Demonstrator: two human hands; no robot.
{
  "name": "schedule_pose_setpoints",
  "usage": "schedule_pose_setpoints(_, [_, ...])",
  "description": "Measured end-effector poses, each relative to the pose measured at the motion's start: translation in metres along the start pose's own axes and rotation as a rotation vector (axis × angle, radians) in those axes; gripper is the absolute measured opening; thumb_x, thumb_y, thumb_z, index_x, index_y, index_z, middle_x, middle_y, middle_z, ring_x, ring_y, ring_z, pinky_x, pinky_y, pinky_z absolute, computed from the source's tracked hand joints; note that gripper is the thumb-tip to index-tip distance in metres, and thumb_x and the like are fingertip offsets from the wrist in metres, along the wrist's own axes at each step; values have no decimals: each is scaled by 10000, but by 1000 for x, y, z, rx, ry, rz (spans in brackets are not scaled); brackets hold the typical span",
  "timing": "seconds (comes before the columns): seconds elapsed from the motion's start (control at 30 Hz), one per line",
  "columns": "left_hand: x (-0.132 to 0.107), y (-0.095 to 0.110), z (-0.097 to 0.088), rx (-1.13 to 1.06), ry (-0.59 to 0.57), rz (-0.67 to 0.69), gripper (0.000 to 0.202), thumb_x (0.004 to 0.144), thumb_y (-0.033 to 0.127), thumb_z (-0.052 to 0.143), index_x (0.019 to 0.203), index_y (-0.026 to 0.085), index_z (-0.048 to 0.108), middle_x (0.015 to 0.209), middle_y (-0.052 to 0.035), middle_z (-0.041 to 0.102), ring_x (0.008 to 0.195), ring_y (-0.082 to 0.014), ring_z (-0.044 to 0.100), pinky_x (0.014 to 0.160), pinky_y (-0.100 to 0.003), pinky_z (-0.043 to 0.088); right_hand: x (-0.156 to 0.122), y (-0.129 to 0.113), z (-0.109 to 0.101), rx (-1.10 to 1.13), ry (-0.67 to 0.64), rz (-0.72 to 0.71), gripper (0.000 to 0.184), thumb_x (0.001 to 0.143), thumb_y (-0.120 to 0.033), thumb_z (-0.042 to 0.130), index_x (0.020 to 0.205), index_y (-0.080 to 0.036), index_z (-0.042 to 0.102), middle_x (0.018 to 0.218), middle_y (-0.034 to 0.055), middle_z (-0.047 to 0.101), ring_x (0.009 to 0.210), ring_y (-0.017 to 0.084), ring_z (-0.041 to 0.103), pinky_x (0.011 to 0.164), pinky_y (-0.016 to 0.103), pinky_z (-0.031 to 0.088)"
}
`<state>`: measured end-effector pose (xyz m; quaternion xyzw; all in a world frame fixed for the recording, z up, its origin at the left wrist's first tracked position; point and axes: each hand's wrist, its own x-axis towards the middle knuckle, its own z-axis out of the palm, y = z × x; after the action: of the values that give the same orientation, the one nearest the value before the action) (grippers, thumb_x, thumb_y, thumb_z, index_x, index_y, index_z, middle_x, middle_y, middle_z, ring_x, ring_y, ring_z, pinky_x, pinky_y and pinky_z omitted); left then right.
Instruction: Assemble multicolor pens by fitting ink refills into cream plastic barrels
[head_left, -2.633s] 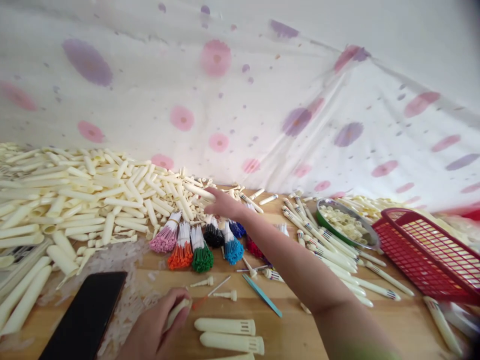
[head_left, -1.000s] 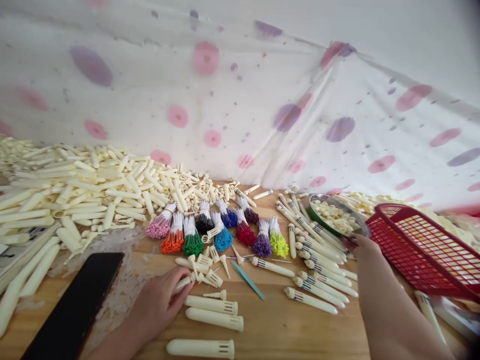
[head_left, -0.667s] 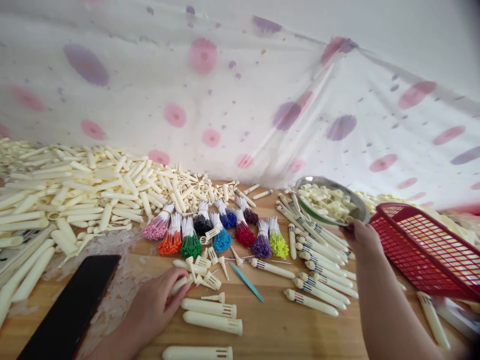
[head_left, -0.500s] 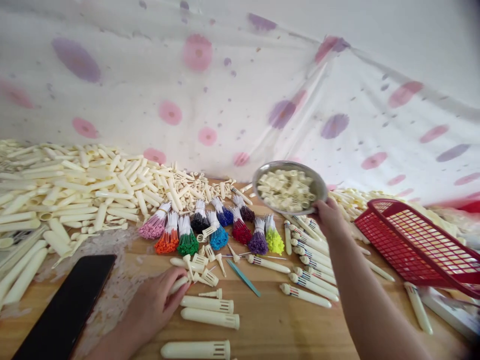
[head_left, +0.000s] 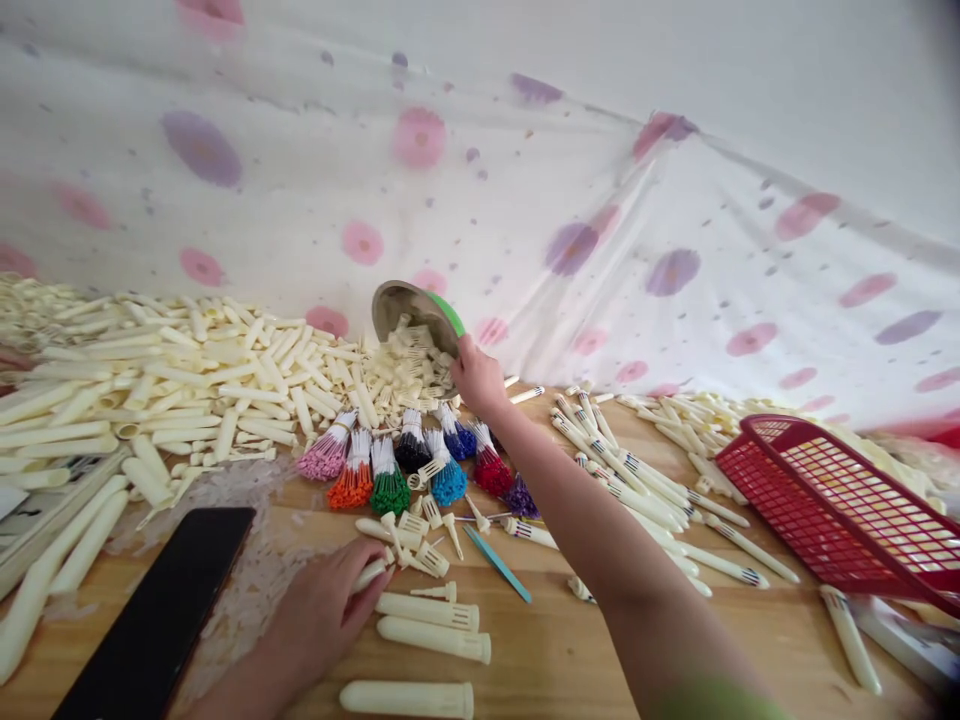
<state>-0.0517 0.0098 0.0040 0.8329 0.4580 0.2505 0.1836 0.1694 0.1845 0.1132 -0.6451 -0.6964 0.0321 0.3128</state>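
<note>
My right hand (head_left: 478,378) grips the rim of a metal bowl (head_left: 391,308), green on its outer side, tilted steeply to the left. Small slotted cream plastic pieces (head_left: 416,350) slide from it onto the heap at the back. Near the front, my left hand (head_left: 319,605) is closed around a cream pen barrel (head_left: 369,574), mostly hidden by the fingers. Beside it lie loose slotted pieces (head_left: 431,557) and cream barrels (head_left: 433,640). Bundles of thin refills with coloured tips, among them a green bundle (head_left: 391,490), stand between both hands.
A large pile of cream barrels (head_left: 180,390) covers the left back. At the left front lies a black phone (head_left: 161,610). Multicolour pens (head_left: 637,475) and a red plastic basket (head_left: 784,500) are on the right. A teal strip (head_left: 497,565) lies mid-table. Spotted plastic sheeting (head_left: 465,220) hangs behind.
My right hand has carried the bowl left and tipped it over the back heap. Pens on the right have spread out. My left hand keeps its hold on the barrel.
</note>
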Motion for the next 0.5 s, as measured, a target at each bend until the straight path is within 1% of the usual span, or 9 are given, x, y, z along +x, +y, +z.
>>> schedule_pose_setpoints(0.07, [0,0,0,0,10,11,145,845,284,464,922,232,575,833,-17,704,702,-172,664,640,-252,498,3,-6,3,-40,-23,-65,136,793,-147,430,916,-184,473,895,91,596,812,235,541,697,297,372])
schedule_pose_setpoints(0.13, [-1,-1,0,3,18,16,139,841,275,471,927,234,573,834,-10,704,700,-169,665,637,-251,497,5,-6,3,-57,-23,-100,112,805,-155,430,900,-183,483,923,101,592,847,236,534,704,290,364])
schedule_pose_setpoints(0.2, [-1,-1,0,7,19,20,133,839,273,477,925,235,570,829,-3,702,696,-168,665,633,-248,496,4,-1,0,-51,1,-102,85,809,-163,433,870,-183,488,919,99,586,852,230,527,700,281,360])
schedule_pose_setpoints(0.27, [-1,-2,0,12,12,22,130,843,274,474,926,235,565,829,-2,701,698,-166,664,633,-247,494,0,9,-5,-23,49,-66,61,796,-163,441,835,-182,484,887,89,581,829,218,523,690,275,361])
schedule_pose_setpoints(0.37, [0,-3,1,17,2,23,132,851,278,464,932,232,557,836,-7,700,709,-167,663,641,-250,489,-15,38,-18,78,187,70,38,762,-178,456,800,-183,462,777,49,553,752,198,512,675,281,376])
schedule_pose_setpoints(0.43, [0,-3,3,16,-1,26,132,855,282,457,935,233,550,837,-7,698,705,-167,662,636,-252,486,-29,67,-31,254,392,273,96,727,-229,497,799,-190,447,681,0,501,679,175,490,647,286,397])
schedule_pose_setpoints(0.5, [-1,-4,4,14,1,26,130,859,289,450,941,236,536,836,-5,695,695,-166,663,627,-253,485,-45,102,-49,381,542,415,148,703,-218,490,834,-186,430,690,-18,476,658,151,473,623,283,423])
